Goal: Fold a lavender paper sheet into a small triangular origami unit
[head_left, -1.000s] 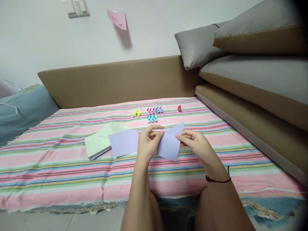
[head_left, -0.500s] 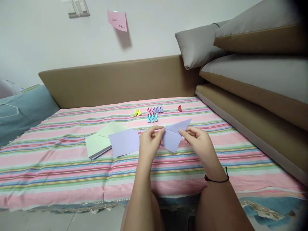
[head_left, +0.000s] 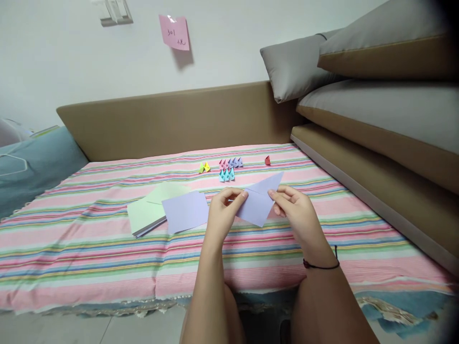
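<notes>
A partly folded sheet of purple paper [head_left: 256, 208] is held up over the striped cloth, one pointed flap rising to the upper right. My left hand [head_left: 225, 205] pinches its left side between thumb and fingers. On the other side, my right hand [head_left: 292, 203] pinches the paper near the base of the flap. Left of my left hand lies a loose purple sheet [head_left: 184, 212], overlapping a stack of pale green paper [head_left: 145, 215]. Beyond my hands stand small folded paper pieces: teal ones [head_left: 226, 175], purple ones [head_left: 235, 163] and pink ones [head_left: 223, 164].
Two yellow folded pieces [head_left: 204, 167] and a red one [head_left: 267, 160] sit further back on the striped cloth [head_left: 107, 258]. Grey and brown cushions [head_left: 380, 110] are piled at the right. A brown backrest [head_left: 172, 122] runs along the wall, below a pink note [head_left: 174, 32].
The purple paper has tilted slightly between my hands, its flap tip shifting a little left and up. Both hands keep their pinch, with the right fingers slightly readjusted.
</notes>
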Motion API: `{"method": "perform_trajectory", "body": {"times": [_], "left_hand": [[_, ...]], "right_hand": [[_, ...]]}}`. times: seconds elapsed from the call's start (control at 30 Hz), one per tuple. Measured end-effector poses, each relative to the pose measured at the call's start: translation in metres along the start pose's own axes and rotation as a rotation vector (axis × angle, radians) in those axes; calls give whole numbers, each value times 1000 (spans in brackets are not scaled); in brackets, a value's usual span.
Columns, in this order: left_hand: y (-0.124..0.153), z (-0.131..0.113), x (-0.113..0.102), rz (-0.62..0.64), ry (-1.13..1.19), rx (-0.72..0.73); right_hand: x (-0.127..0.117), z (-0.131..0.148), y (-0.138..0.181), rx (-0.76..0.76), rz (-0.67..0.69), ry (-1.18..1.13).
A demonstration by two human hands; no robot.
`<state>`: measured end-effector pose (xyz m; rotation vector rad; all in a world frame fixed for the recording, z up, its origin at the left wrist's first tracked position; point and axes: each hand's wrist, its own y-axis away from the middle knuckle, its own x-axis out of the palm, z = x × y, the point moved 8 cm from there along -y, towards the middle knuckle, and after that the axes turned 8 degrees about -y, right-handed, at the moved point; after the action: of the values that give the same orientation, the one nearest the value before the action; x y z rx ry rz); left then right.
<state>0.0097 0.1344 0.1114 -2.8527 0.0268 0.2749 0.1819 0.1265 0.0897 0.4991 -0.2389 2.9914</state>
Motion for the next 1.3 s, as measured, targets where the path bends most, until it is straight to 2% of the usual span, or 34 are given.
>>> {"method": "perform_trajectory", "body": {"times": [0.3, 0.37, 0.43, 0.5, 0.57, 0.67, 0.8, 0.97, 1.13, 1.23, 1.3], "left_hand": [[4, -2, 14, 187, 270, -33], [4, -2, 15, 180, 264, -28], [2, -3, 10, 90, 160, 6], [0, -3, 1, -34, 24, 33], [0, -2, -1, -80, -23, 24], [0, 1, 7, -5, 125, -47], [4, 2, 13, 52, 323, -132], [5, 5, 10, 24, 355, -159], [5, 11, 9, -16, 298, -218], [6, 17, 4, -80, 301, -260], [5, 18, -2, -130, 267, -225]], "right_hand": [[12, -8, 2, 113, 98, -165], [13, -8, 3, 117, 109, -173], [12, -7, 3, 92, 101, -163], [10, -5, 2, 52, 76, -133], [9, -3, 1, 17, 47, -102], [10, 1, 0, -48, 42, -60], [19, 10, 4, -168, 113, 69], [29, 21, 12, -351, 218, 293], [29, 39, 23, -617, 172, 462], [30, 43, 28, -699, 179, 501], [32, 42, 29, -714, 209, 517]]}}
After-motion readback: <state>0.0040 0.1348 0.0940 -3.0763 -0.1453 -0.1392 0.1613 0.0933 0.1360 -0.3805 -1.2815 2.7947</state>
